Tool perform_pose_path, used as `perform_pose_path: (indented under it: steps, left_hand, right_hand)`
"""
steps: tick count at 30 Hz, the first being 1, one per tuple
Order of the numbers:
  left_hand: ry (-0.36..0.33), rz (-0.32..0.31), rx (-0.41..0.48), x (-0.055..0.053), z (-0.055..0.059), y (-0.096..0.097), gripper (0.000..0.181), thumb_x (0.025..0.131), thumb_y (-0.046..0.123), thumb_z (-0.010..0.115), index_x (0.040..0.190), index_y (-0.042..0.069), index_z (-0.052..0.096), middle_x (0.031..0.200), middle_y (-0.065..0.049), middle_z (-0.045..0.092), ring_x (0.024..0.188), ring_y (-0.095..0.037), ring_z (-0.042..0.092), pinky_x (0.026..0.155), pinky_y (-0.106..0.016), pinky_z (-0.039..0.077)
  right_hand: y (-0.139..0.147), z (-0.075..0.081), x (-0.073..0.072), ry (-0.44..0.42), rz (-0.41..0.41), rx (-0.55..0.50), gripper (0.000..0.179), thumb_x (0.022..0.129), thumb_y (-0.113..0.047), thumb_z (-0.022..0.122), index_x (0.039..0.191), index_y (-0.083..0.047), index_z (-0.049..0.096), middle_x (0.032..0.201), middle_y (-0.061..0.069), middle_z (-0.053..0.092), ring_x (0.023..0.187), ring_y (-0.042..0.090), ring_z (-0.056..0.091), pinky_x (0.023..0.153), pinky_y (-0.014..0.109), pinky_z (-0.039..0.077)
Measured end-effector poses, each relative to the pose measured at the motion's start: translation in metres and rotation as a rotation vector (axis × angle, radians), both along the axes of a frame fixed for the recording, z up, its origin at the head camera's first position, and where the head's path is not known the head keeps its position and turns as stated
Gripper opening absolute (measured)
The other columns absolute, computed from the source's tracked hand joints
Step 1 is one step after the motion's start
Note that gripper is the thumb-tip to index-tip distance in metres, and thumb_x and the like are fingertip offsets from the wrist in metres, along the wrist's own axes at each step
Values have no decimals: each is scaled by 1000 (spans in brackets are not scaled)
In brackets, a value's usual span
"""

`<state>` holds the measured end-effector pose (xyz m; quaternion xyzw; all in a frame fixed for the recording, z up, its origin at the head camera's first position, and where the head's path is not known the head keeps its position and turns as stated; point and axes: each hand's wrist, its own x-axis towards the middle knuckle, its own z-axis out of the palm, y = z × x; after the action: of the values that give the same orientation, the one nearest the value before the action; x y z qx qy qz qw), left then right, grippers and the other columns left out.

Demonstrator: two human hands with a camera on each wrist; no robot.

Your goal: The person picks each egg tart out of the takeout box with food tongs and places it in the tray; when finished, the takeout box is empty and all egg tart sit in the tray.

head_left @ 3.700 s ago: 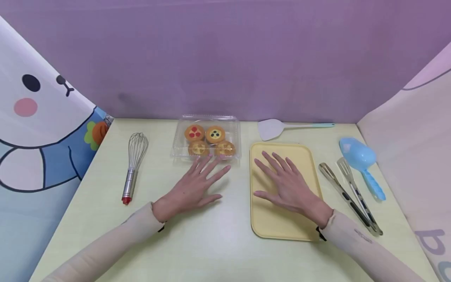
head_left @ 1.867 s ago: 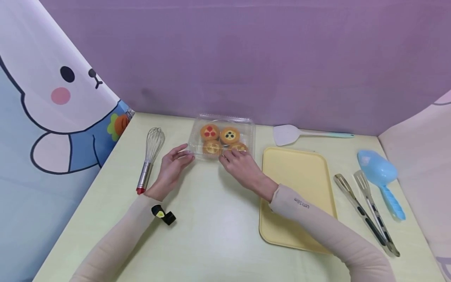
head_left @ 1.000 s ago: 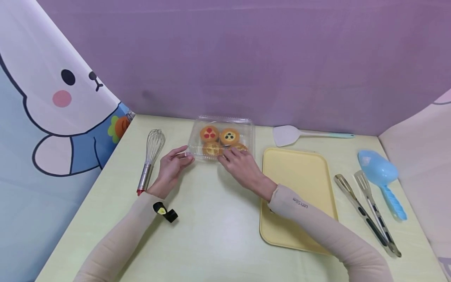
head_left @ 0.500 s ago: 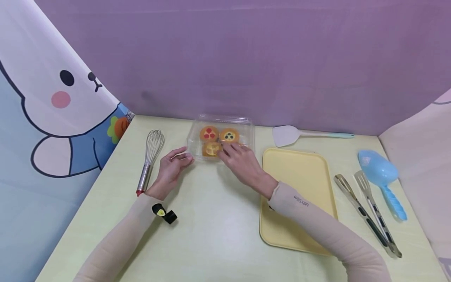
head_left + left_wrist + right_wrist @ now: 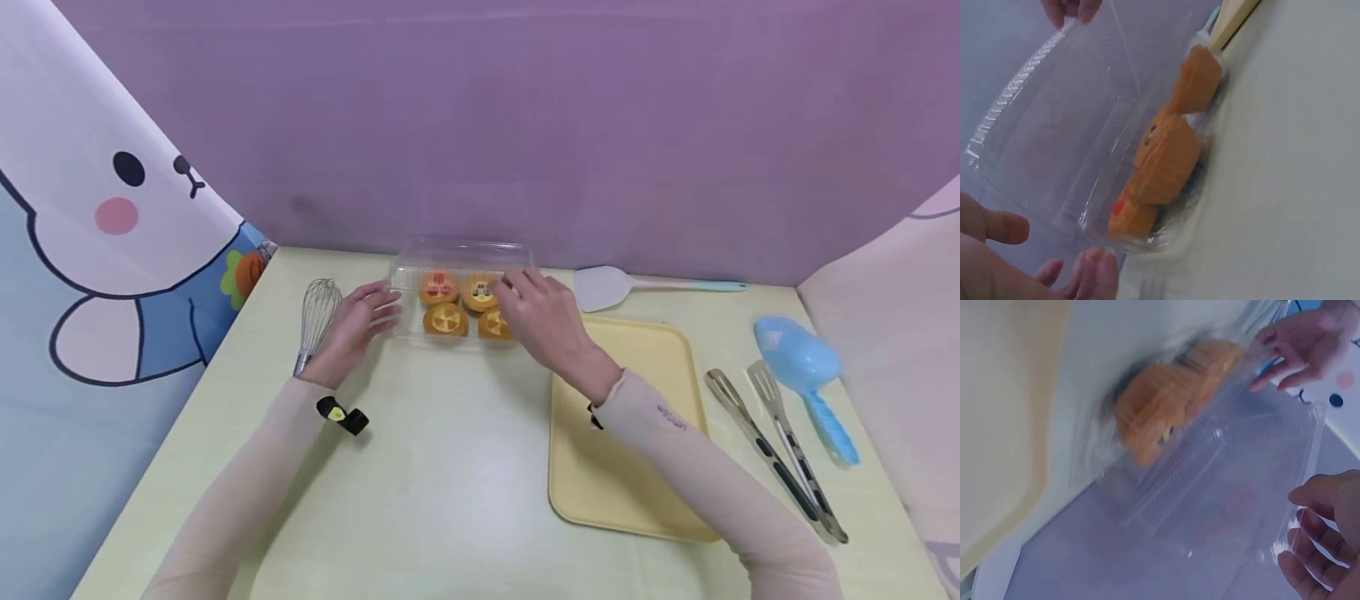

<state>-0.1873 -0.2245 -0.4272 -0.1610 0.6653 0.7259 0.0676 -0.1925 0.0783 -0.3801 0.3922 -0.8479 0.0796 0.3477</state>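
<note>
A clear plastic clamshell box (image 5: pixel 411 327) stands at the back of the table with several small orange tarts (image 5: pixel 446 319) inside, topped with red, black-dotted or yellow patterns. Its lid (image 5: pixel 1247 481) is tilted up, hinged along the far side. My right hand (image 5: pixel 547 321) pinches the lid's edge between thumb and fingers, seen close in the right wrist view. At the box's left side, my left hand (image 5: pixel 352 329) holds its fingers fairly straight, fingertips at the plastic; firm contact is hard to tell.
A yellow tray (image 5: pixel 630 492) lies under my right forearm. Behind it is a white spatula (image 5: pixel 603 287). Metal tongs (image 5: pixel 776 467) and a blue scoop (image 5: pixel 798 354) lie at the right. A whisk (image 5: pixel 318 312) is partly hidden by my left hand.
My right hand has moved from the box's front edge up and right, raising the lid. My left hand has shifted slightly back and left along the box's side.
</note>
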Motion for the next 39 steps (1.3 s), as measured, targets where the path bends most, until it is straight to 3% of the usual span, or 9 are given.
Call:
perform_pose_path:
  steps: [4, 10, 14, 18, 22, 27, 33, 39]
  left_hand:
    - [-3, -47, -36, -15, 0, -2, 52, 112, 20, 46, 161, 7, 35, 157, -19, 51, 139, -32, 53, 123, -44, 43]
    - [-21, -78, -113, -25, -1, -3, 54, 108, 8, 51, 160, 6, 37, 158, -19, 49, 132, -27, 56, 119, -43, 46]
    - [1, -95, -160, -28, -3, -5, 58, 103, -1, 53, 160, 4, 39, 157, -23, 47, 121, -21, 60, 107, -37, 53]
    - [19, -137, -234, -27, -4, -8, 58, 103, 1, 56, 158, 5, 42, 153, -23, 49, 113, -19, 61, 98, -33, 56]
    - [10, -189, -277, -19, -4, -13, 59, 102, 2, 58, 159, 7, 42, 153, -22, 51, 114, -22, 61, 97, -32, 58]
    - [-1, -233, -319, -3, -4, -15, 59, 102, 5, 61, 158, 7, 44, 151, -22, 52, 108, -19, 63, 93, -30, 60]
    - [10, -276, -342, 20, -2, -17, 59, 101, 7, 65, 156, 5, 46, 147, -23, 55, 101, -10, 66, 88, -30, 62]
    - [-10, -293, -346, 43, 1, -15, 61, 99, 10, 69, 155, 7, 48, 145, -21, 57, 97, -6, 68, 83, -29, 63]
  right_hand:
    - [9, 6, -2, -28, -20, -55, 14, 93, -3, 71, 104, -8, 76, 93, 7, 74, 80, 24, 70, 54, 31, 58]
    - [21, 11, -6, -93, -46, -139, 16, 91, -4, 75, 106, -8, 76, 97, 8, 74, 81, 27, 70, 54, 36, 59]
    - [28, 15, -10, -136, -51, -195, 17, 91, -6, 76, 107, -9, 75, 100, 7, 73, 81, 28, 71, 49, 38, 56]
    - [33, 19, -12, -186, -41, -239, 16, 91, -7, 76, 108, -8, 74, 101, 7, 72, 79, 28, 71, 49, 39, 55]
    - [36, 23, -14, -249, -18, -314, 17, 92, -6, 76, 109, -6, 74, 102, 10, 72, 84, 29, 74, 62, 42, 60]
    - [39, 28, -19, -392, 34, -462, 23, 90, -1, 76, 113, 1, 73, 105, 16, 74, 92, 33, 75, 80, 43, 65]
    - [45, 27, -33, -533, 65, -597, 25, 92, 1, 73, 116, 6, 70, 106, 20, 76, 94, 33, 77, 79, 45, 66]
    - [51, 17, -46, -635, 39, -648, 28, 95, -4, 71, 121, 4, 68, 101, 18, 77, 90, 33, 78, 78, 44, 66]
